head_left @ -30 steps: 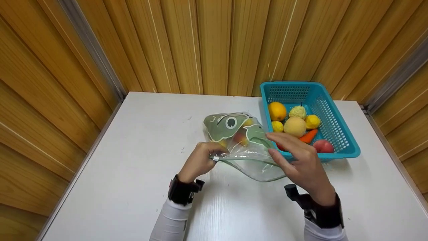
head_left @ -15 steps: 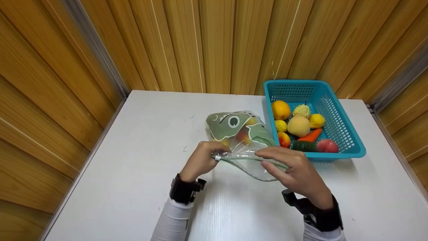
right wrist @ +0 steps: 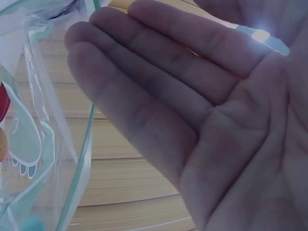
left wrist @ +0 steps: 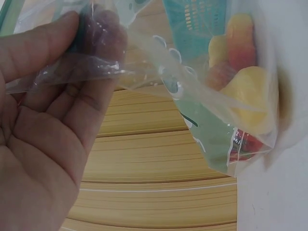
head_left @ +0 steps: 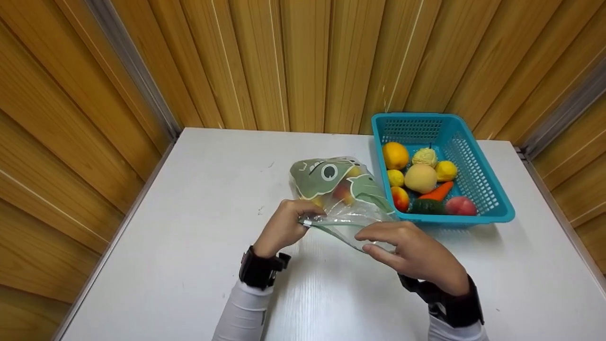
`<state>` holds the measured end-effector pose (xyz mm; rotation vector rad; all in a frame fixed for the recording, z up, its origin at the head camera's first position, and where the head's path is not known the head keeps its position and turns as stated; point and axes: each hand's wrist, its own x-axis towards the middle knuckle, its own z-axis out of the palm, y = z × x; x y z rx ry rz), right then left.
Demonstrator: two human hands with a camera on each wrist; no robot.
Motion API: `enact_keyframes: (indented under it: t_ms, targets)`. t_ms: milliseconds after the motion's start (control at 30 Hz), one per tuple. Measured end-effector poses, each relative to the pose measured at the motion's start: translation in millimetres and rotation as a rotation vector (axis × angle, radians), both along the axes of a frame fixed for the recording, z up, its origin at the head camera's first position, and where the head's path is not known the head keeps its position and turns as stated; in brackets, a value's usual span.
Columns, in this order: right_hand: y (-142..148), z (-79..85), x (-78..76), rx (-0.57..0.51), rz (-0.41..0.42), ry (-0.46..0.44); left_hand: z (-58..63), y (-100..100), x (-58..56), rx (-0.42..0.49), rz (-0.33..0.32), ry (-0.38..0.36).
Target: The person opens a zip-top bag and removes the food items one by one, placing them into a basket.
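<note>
A clear zip bag (head_left: 315, 182) with a green cartoon animal print lies on the white table, with several yellow and red fruits inside. My left hand (head_left: 283, 226) pinches its mouth at the left corner, thumb on top, beside a white zip slider (head_left: 307, 223). Through the plastic in the left wrist view show a yellow fruit (left wrist: 248, 94) and red-and-yellow ones. My right hand (head_left: 409, 248) hovers over the right part of the bag's mouth and hides that corner. In the right wrist view its fingers (right wrist: 139, 108) are extended, holding nothing, beside the green zip edge.
Right of the bag stands a teal basket (head_left: 487, 177) holding an orange (head_left: 395, 155), lemons, a carrot (head_left: 437, 191), a cucumber (head_left: 427, 206), a peach (head_left: 460, 206) and other produce. Wood-grain panels (head_left: 303, 66) rise behind the table.
My right hand has moved left and toward me along the bag's mouth, uncovering produce in the basket's near corner. My left hand keeps its pinch on the bag.
</note>
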<state>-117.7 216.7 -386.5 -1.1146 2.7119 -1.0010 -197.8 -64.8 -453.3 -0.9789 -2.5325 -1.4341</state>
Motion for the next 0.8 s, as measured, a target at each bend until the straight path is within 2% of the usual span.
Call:
enact_keyframes:
  t_ms: [267, 433, 567, 800]
  targets:
    - [-6, -1.0, -2.1, 0.137, -0.005, -0.082, -0.1, -1, 0.2, 0.002, 0.004, 0.006]
    - [-13, -5.6, -0.3, 0.192, -0.024, -0.024, 1.1, 0, 1.5, -0.002, 0.008, 0.012]
    - [-20, -13.1, -1.9, 0.231, -0.065, -0.011, 2.0, 0, 1.8, -0.004, 0.011, 0.009]
    - [-32, -33.6, -18.3, 0.264, -0.105, 0.028, 2.9, 0, 0.1, 0.002, 0.003, 0.023]
